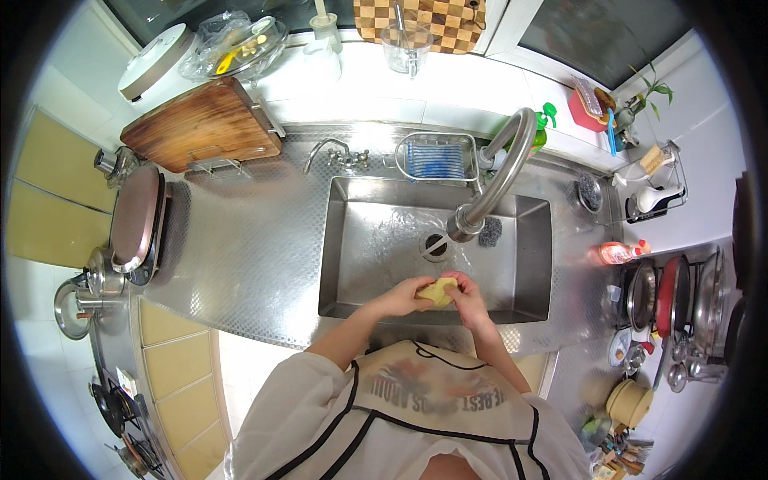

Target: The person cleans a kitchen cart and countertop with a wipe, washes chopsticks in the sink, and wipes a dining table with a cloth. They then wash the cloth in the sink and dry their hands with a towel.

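Over the near side of the stainless steel sink (pixel 372 270), both hands are on a soft-looking, pale yellow piece (pixel 438 292), perhaps a sponge or a folded cloth. My left hand (pixel 411 295) grips its left end. My right hand (pixel 469 298) holds the right end, with the thumb on top and fingers curled around the far side. The spout of the tall faucet (pixel 510 174) is beyond my hands, and a thin stream of water (pixel 437 246) runs from it toward the drain (pixel 437 245). A steel wool scourer (pixel 490 233) lies right of the drain.
Behind the sink are a wire rack with a blue-striped cloth (pixel 436 161), a small tap (pixel 342 157) and a green pump bottle (pixel 538 135). Wooden cutting boards (pixel 198 123) and an electric griddle (pixel 139 222) stand left. A spray bottle (pixel 621 252) and racked pans (pixel 672 297) are right.
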`<state>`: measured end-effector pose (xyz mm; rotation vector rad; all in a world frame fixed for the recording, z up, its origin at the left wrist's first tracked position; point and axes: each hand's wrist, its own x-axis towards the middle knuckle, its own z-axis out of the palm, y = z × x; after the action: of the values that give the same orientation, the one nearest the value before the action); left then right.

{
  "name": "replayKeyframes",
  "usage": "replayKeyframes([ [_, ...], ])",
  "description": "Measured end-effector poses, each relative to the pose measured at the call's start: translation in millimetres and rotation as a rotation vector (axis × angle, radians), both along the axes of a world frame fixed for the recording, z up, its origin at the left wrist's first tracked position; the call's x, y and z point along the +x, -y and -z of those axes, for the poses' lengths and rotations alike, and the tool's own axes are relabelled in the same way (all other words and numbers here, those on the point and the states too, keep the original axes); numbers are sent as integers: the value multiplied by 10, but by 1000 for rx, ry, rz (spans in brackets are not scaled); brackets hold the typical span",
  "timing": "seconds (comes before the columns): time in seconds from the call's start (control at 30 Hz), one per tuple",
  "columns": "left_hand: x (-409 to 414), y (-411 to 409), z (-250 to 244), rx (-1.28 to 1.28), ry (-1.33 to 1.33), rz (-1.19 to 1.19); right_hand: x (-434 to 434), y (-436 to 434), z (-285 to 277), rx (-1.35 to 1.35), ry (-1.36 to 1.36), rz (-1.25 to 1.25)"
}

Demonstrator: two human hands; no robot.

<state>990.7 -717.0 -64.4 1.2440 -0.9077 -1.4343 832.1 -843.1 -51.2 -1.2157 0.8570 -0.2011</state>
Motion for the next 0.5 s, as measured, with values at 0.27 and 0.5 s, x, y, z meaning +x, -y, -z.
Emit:
replayKeyframes([
  [0.27, 319, -558, -725, 204, 995, -69, 485, -315, -763, -671, -29, -164],
  [0.5, 846, -276, -1586, -95, 93, -560, 747, -100, -877, -56, 62, -165],
])
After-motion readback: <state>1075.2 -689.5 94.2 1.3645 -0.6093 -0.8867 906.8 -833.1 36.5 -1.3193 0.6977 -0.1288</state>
